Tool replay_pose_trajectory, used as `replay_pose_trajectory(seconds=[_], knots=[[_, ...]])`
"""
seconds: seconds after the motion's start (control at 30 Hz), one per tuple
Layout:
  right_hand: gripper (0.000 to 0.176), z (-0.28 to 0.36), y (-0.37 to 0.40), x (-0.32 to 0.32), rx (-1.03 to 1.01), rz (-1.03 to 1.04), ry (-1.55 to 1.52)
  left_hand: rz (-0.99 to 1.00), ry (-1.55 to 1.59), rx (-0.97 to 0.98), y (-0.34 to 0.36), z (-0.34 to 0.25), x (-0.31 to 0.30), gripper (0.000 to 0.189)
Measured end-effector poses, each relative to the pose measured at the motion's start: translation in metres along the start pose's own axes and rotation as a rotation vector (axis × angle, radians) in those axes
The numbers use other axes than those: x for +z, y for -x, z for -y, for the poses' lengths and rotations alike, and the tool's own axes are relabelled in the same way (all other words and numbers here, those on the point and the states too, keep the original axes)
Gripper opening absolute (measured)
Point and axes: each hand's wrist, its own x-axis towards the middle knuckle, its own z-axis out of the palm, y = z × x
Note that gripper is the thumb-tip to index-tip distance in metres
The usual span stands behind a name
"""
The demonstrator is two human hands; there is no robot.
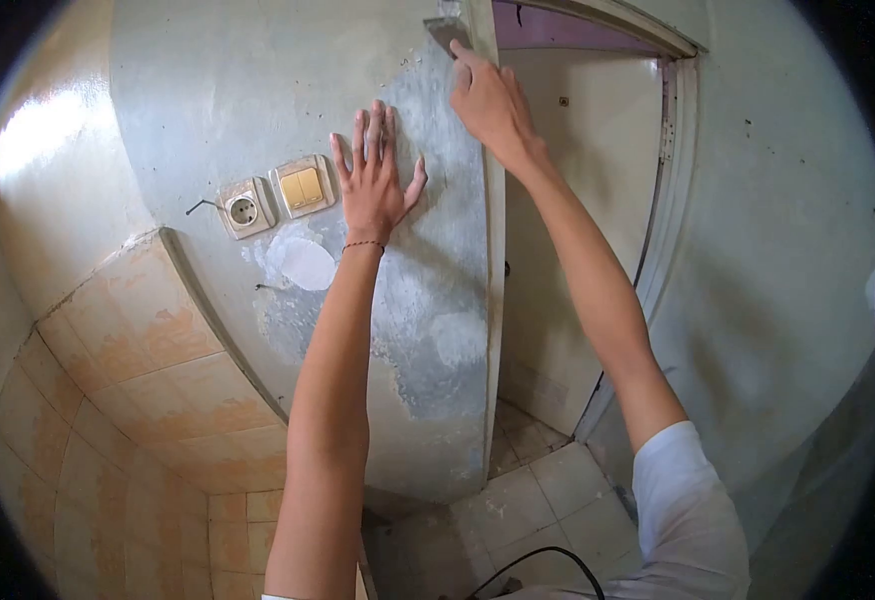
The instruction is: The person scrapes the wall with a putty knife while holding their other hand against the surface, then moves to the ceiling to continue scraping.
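My left hand (374,190) lies flat against the grey-green wall (258,90), its fingers spread, just right of a yellow light switch (302,188). Higher up and to the right, my right hand (493,108) grips a scraper (445,33). The flat blade rests at the wall near its right edge, beside the door frame. Below my hands the wall has scraped grey areas and pale patches (458,338). The scraper's handle is mostly hidden by my fingers.
A wall socket (244,210) sits left of the switch, with a wire poking out near it. Tiles (158,310) cover the lower left. A doorway with a pale door (578,220) stands at the right. A black cable (553,549) curves over the floor below.
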Motion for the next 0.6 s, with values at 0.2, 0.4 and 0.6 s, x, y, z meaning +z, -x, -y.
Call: replay_pose_trajectory(seconds=[0.2, 0.4, 0.6], knots=[[0.047, 0.007, -0.028, 0.011, -0.001, -0.064, 0.041, -0.014, 0.033, -0.003, -0.001, 0.001, -0.001, 0.081], [0.047, 0.003, 0.015, 0.007, 0.020, 0.051, 0.030, 0.012, -0.017, -0.009, -0.002, -0.001, -0.002, 0.082], [0.048, 0.010, -0.028, 0.011, -0.037, -0.049, -0.009, 0.006, 0.014, -0.004, 0.001, 0.001, 0.001, 0.082]])
